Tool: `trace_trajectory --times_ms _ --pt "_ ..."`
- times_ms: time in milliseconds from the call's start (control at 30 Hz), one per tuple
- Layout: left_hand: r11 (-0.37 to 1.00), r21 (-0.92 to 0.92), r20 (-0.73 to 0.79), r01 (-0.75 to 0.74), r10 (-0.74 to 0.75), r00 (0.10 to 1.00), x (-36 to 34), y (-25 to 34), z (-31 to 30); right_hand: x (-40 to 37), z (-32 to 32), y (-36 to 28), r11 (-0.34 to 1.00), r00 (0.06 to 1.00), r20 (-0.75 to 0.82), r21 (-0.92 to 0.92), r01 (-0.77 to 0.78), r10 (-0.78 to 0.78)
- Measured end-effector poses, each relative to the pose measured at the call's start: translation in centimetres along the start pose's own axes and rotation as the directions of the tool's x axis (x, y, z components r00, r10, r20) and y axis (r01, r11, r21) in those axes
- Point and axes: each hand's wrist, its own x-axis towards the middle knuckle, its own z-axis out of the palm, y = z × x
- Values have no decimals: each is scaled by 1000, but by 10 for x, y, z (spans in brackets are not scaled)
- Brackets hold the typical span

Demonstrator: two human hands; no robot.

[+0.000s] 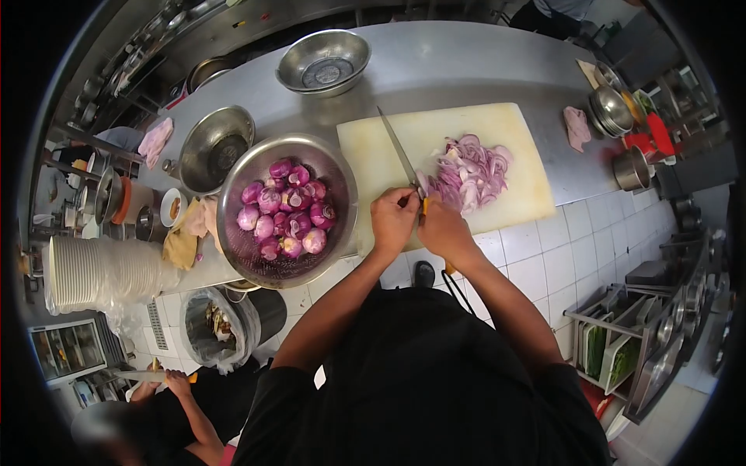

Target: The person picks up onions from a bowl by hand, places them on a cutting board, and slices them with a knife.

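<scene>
My left hand and my right hand meet at the near edge of a white cutting board. The right hand grips the yellow handle of a long knife, whose blade points away across the board. The left hand's curled fingers touch the blade's heel; whether they hold anything is hidden. A pile of sliced purple onion lies just right of the blade. Left of the board, a steel colander holds several peeled whole onions.
On the steel counter stand an empty bowl, a stacked bowl, pink cloths, nested bowls and a pot. Stacked plates sit left. Below are a lined bin, another person and a rack.
</scene>
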Motion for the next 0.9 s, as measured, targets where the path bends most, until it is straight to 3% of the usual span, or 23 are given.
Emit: trace_trajectory --times_ms 100,200,333,467,533,600,667,767,900 --pt "998 54 -10 -31 31 999 0 -4 4 18 -5 13 995 997 65 100 30 -36" --pt "998 56 -5 -43 44 999 11 -6 13 18 -26 18 997 998 50 70 20 -24" --pt "984 165 48 -73 66 997 8 17 -4 1 -44 26 991 993 -78 91 96 -89" --pt "998 68 116 -7 -1 993 -12 69 -58 -25 -52 16 984 994 102 178 16 -35" --pt "980 173 118 -102 82 990 -10 71 -97 -29 -39 24 983 986 146 174 51 -77" --pt "878 396 95 -269 253 963 -6 59 -134 -34 -35 23 989 987 148 140 46 -67" --pt "711 598 186 -369 325 927 0 50 -162 -33 -25 39 994 987 154 103 31 -46" --pt "565 679 376 -469 282 883 6 30 -180 -32 -23 59 997 999 38 75 23 -26" --pt "388 739 493 -552 247 834 12 18 -177 -25 -28 58 1000 999 -50 -22 -6 5"
